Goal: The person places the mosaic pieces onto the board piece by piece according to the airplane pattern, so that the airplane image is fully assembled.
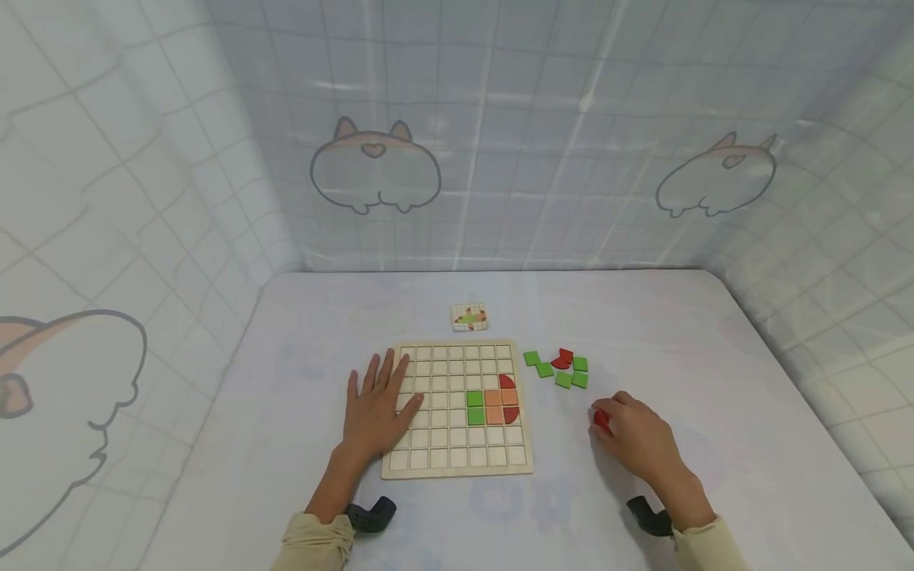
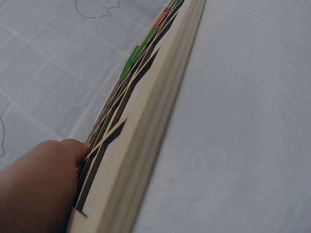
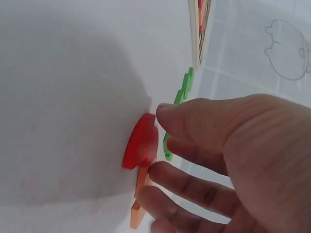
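Observation:
My left hand [image 1: 374, 414] lies with spread fingers on the left side of a square wooden grid board [image 1: 457, 468]. In the left wrist view, its thumb [image 2: 73, 148] touches the board's grid. Set in the board's right part are green squares [image 1: 475, 407], orange squares [image 1: 493, 406] and red quarter-circle tiles [image 1: 510, 415]. To the board's right, my right hand [image 1: 639, 436] pinches a red quarter-circle tile [image 3: 141, 141] at the fingertips, just over the table. Orange tiles [image 3: 138, 206] lie by those fingers in the right wrist view; the hand hides them from the head view.
Loose green squares [image 1: 563, 380] and red tiles [image 1: 561, 362] are scattered right of the board. Behind the board lies a small pattern card [image 1: 469, 317]. A white table [image 1: 457, 523] carries everything, with grid-patterned curtains [image 1: 500, 159] around its back and sides.

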`<state>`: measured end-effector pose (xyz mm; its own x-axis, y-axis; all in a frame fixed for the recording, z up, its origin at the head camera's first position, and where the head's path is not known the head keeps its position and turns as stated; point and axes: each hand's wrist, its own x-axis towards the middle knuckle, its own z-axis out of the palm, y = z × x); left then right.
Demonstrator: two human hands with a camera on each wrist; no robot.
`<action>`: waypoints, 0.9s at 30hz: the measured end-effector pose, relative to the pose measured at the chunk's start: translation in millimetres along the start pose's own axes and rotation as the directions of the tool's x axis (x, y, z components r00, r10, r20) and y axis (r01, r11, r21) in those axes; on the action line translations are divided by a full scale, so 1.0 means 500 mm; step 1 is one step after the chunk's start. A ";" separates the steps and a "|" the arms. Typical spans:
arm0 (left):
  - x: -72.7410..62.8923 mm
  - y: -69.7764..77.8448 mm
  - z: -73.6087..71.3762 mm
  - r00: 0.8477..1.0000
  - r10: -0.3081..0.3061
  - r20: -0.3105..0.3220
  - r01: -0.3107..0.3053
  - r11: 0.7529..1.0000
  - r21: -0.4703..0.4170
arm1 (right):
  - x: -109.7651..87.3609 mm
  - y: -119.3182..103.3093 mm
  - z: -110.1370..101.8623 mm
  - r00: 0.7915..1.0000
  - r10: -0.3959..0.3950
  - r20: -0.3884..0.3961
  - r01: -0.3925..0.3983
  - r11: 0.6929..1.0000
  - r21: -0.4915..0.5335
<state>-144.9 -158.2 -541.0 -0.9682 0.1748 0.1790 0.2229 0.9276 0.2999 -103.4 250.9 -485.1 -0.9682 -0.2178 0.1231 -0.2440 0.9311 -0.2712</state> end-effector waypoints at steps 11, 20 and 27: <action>0.001 -0.001 -0.002 1.000 0.002 -0.009 -0.002 1.000 -0.007 | 0.004 -0.010 0.005 0.995 0.076 0.065 -0.085 0.987 0.139; -0.002 0.004 -0.007 1.000 -0.002 -0.008 0.002 1.000 -0.020 | 0.000 -0.015 0.010 0.996 0.055 0.074 -0.069 0.974 0.215; -0.001 0.004 -0.007 1.000 0.001 -0.007 -0.001 1.000 -0.020 | 0.005 -0.022 0.015 0.991 -0.041 0.131 -0.001 0.951 0.309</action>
<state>-143.6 -157.5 -537.1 -0.9671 0.1733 0.1863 0.2263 0.9205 0.3185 -103.5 238.1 -489.1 -0.9562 -0.2926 0.0082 -0.2482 0.7956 -0.5526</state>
